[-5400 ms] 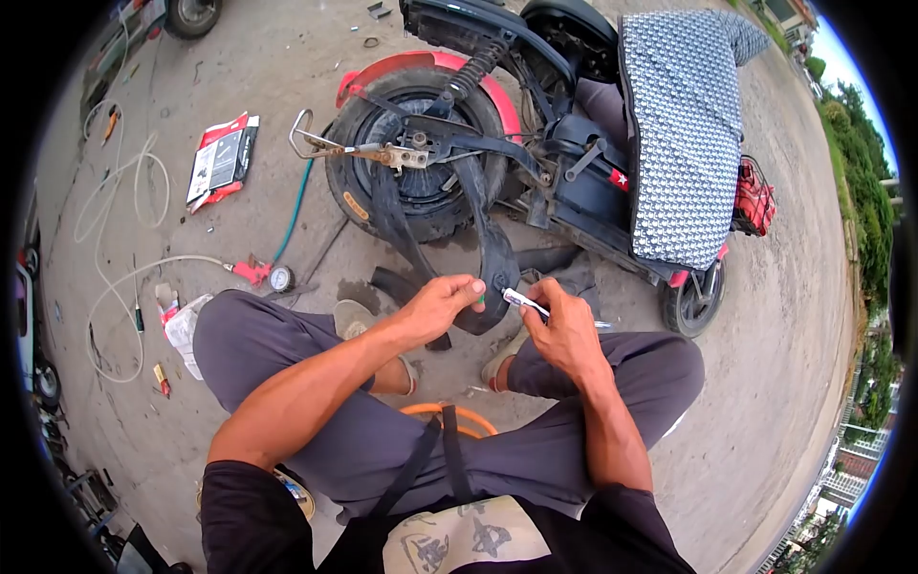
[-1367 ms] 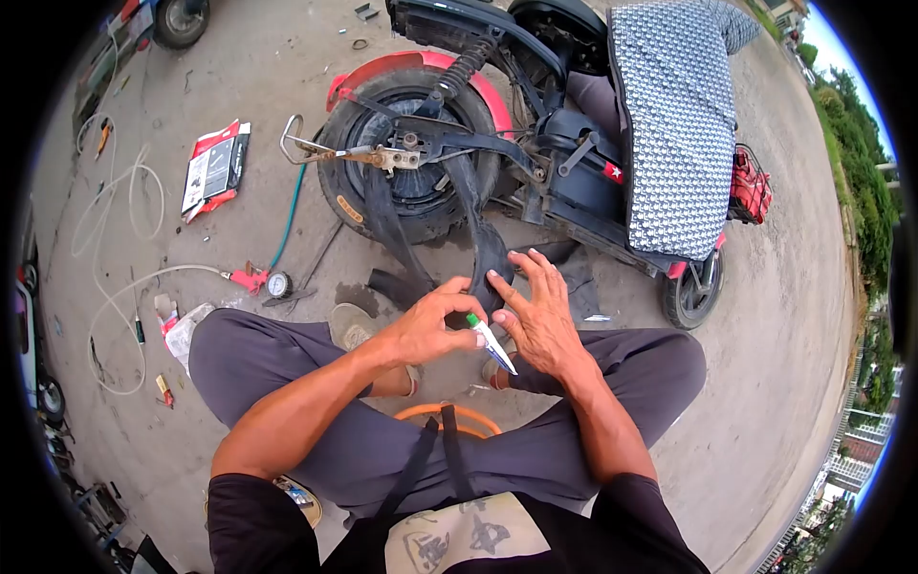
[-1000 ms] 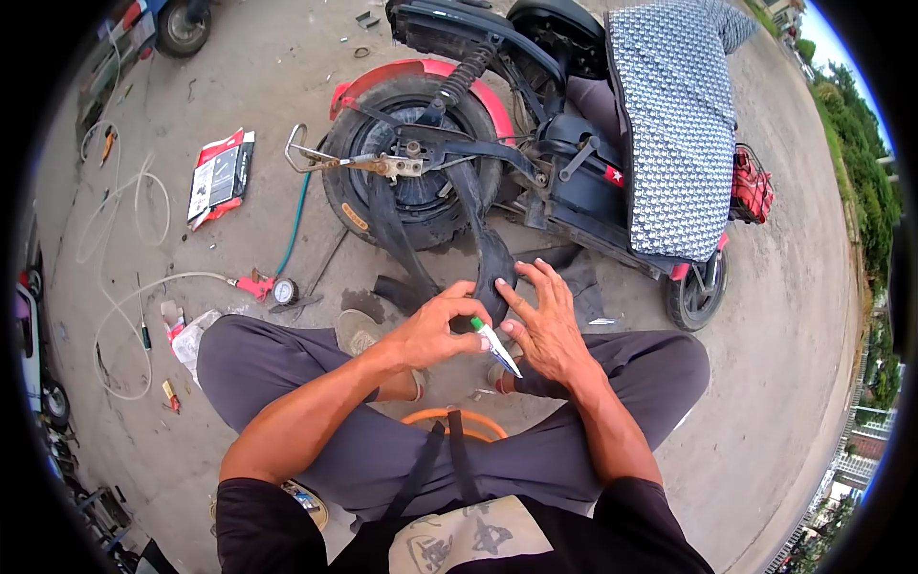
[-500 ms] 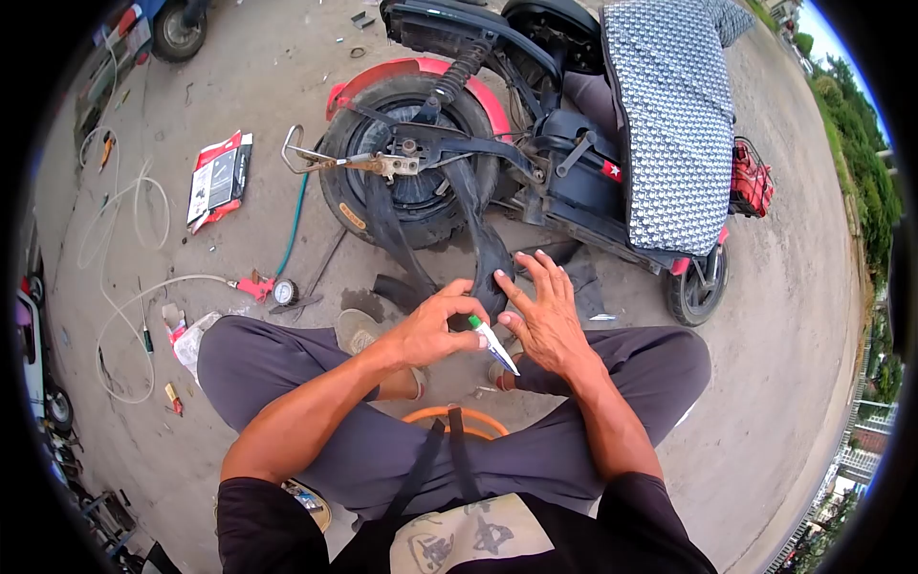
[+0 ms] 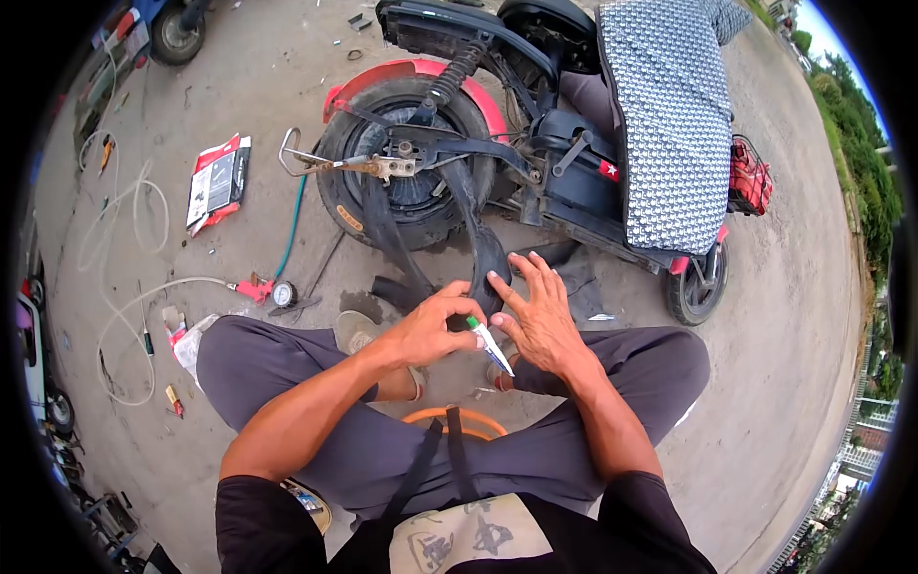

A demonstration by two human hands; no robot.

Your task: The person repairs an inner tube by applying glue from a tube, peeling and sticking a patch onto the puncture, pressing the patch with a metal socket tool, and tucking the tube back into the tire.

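A white tube with a green cap (image 5: 490, 345) is in my left hand (image 5: 432, 328), which pinches it near the cap while its tip slants down to the right. My right hand (image 5: 540, 320) has its fingers spread, with the index fingertip on the black inner tube (image 5: 489, 256). The inner tube hangs in two strands from the rear wheel (image 5: 411, 163) of a scooter lying on its side. My left fingers are at the inner tube's lower edge; the contact there is partly hidden.
A patterned cover (image 5: 669, 129) drapes the scooter. To the left lie a red and white packet (image 5: 218, 185), a red air gauge tool (image 5: 256, 289) with a clear hose, and a small yellow and red item (image 5: 174, 400). An orange ring (image 5: 478, 421) is between my legs.
Since the oldest frame, the white tube has passed from my right hand to my left, and my right fingers have spread over the inner tube. Lately the hands barely move; the view shifts slightly.
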